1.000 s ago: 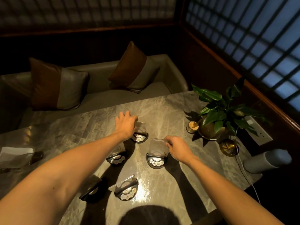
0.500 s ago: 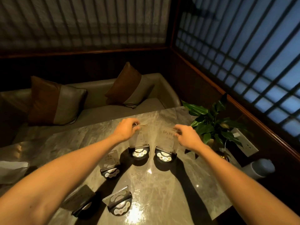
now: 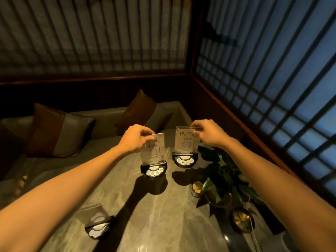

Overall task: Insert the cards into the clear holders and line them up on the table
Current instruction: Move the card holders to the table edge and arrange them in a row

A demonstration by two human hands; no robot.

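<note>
Holders in head view: left hand (image 3: pixel 135 138) pinches the top of the holder marked 10 (image 3: pixel 153 151), right hand (image 3: pixel 209 132) pinches the holder marked 02 (image 3: pixel 186 142); both are carded, side by side above the table (image 3: pixel 163 206). A third holder (image 3: pixel 97 221) stands apart, so alignment appears unfinished

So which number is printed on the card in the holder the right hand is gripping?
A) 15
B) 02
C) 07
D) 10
B: the right hand pinches the top of the clear holder whose card reads 02, while the holder gripped by the left hand reads 10.
</note>
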